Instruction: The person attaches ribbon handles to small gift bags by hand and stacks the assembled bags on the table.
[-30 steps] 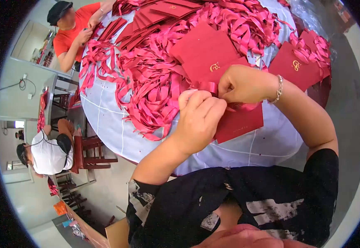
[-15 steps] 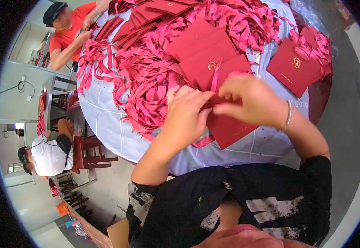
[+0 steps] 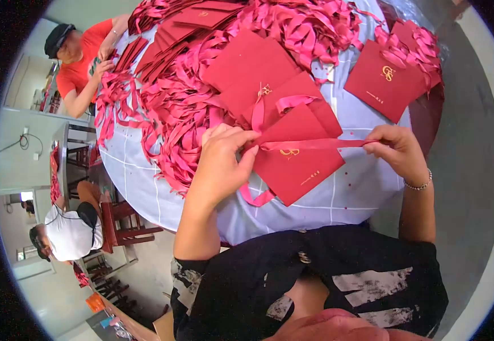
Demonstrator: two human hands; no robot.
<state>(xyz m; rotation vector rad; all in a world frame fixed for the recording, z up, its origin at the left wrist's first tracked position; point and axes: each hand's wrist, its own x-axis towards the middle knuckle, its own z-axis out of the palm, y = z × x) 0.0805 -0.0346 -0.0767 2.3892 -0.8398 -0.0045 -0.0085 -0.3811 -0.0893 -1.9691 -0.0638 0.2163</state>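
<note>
A pink ribbon (image 3: 321,144) is pulled straight across a flat red paper bag (image 3: 301,170) with gold lettering. My left hand (image 3: 224,162) is closed, pinching the ribbon between thumb and finger at the bag's left edge. At the other end, my right hand (image 3: 399,153) grips the ribbon's tip, just past the bag's right side. A ribbon tail hangs below my left hand. Under and behind this bag lie more red bags (image 3: 252,62), overlapping, with loops of ribbon on top.
Ribbon heaps (image 3: 187,125) cover the round table's left and far side. A bag stack (image 3: 170,37) lies at the back; another bag (image 3: 384,79) is at right. A person in orange (image 3: 85,62) works across the table; a person in white (image 3: 74,236) sits at left.
My right hand has moved right, away from my left, drawing the ribbon out taut over the bag. Before, both hands were close together. The view has shifted slightly.
</note>
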